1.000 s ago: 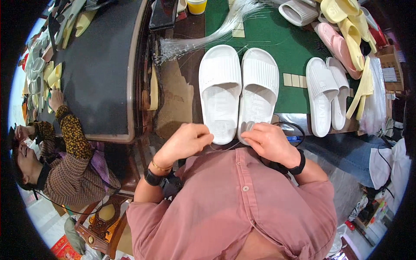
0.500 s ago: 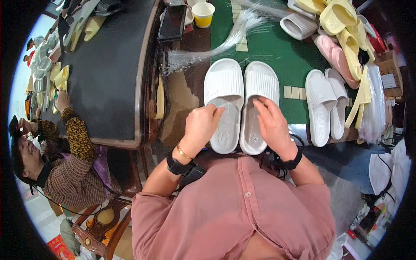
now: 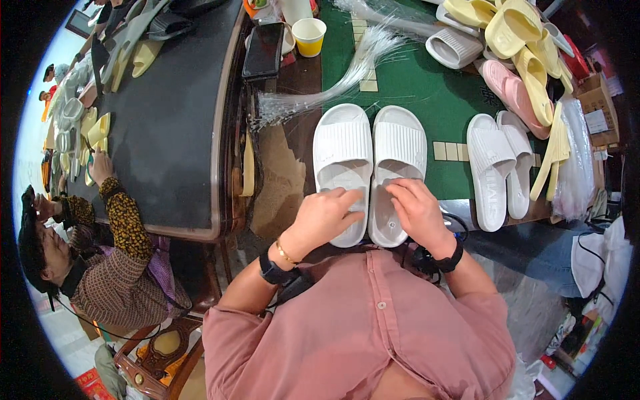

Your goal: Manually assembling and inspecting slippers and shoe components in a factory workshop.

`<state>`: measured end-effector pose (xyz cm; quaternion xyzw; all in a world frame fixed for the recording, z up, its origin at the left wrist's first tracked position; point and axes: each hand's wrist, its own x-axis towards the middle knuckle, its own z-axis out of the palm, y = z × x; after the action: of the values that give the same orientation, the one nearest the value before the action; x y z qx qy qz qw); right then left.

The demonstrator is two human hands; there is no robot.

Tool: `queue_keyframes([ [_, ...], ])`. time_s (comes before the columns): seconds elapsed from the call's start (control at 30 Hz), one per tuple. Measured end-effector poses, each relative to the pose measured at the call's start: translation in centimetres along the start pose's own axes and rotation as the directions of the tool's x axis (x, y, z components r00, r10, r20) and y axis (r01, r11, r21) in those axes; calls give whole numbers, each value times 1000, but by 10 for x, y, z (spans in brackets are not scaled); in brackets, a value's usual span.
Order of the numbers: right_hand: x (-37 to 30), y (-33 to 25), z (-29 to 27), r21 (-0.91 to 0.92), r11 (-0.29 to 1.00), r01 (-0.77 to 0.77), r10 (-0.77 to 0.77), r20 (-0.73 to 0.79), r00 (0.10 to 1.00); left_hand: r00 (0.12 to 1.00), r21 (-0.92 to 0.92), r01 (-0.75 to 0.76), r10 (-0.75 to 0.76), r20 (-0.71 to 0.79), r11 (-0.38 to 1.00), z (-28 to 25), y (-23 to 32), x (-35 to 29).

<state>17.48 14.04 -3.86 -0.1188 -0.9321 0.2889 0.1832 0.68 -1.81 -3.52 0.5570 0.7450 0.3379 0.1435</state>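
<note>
Leaning inward over two white slides (image 3: 343, 143), left hand (image 3: 325, 219) and right hand (image 3: 423, 215) sit half-curled, any hold unclear.

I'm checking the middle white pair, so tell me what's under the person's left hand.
Beneath the left hand lies the left white slipper. Its ribbed strap and heel end show; the hand hides part of its footbed and left edge.

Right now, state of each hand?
Left hand: half-curled over the centre pair's left slipper; grip cannot be told.
Right hand: half-curled over that pair's right slipper; grip cannot be told.
</note>
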Motion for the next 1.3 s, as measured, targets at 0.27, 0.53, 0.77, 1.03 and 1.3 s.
queue_keyframes([
  [0.27, 4, -5, -9, 83, 995, -60, 71, -144, 987, 986, 317, 93, -44, -158, 944, 15, -7, 15],
  [0.53, 24, 28, -34, 104, 975, -195, 217, -289, 932, 966, 15, 54, -48, -255, 998, -8, 1, 8],
  [0.77, 67, 85, -28, 165, 885, -435, 462, -211, 861, 845, -28, 393, -373, -382, 919, -34, -53, 62],
  [1.03, 92, 112, -17, -17, 840, -543, 534, -157, 831, 857, 103, 472, -428, -287, 876, -19, -84, 102],
  [1.3, 108, 71, -26, 277, 894, -352, 418, -233, 878, 929, 35, 146, -124, -348, 989, -12, -59, 107],
])
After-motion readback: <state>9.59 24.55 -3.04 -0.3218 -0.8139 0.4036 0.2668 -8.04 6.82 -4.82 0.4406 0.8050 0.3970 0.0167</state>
